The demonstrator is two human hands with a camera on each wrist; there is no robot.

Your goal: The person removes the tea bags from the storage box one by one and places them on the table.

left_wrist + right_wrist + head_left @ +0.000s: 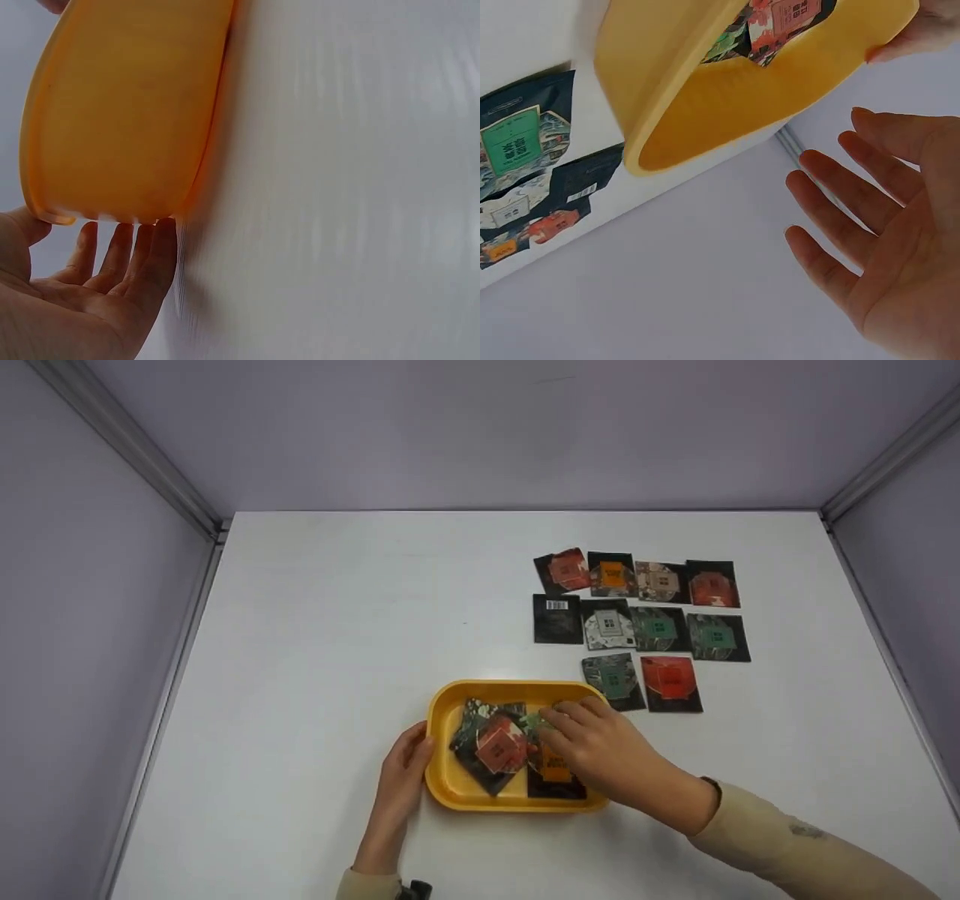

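Observation:
A yellow tray [517,808] stands near the front of the white table. Several flat printed sachets lie loosely in it, among them a sachet with a pink label [501,750] and one with an orange label [556,772]. At the tray's left end is my left hand [97,300], its thumb at the rim and fingertips against the outer wall. My right hand [604,746] is above the tray's right half, partly hiding the sachets there. In the right wrist view its fingers [836,210] are spread and slightly bent, with nothing between them.
Beyond the tray, to the right, several sachets lie flat in rough rows, including a red-label sachet [671,684] and a dark one with a barcode [557,622]. A green-label sachet [615,682] lies close behind the tray's rim. Pale walls [480,435] enclose the table.

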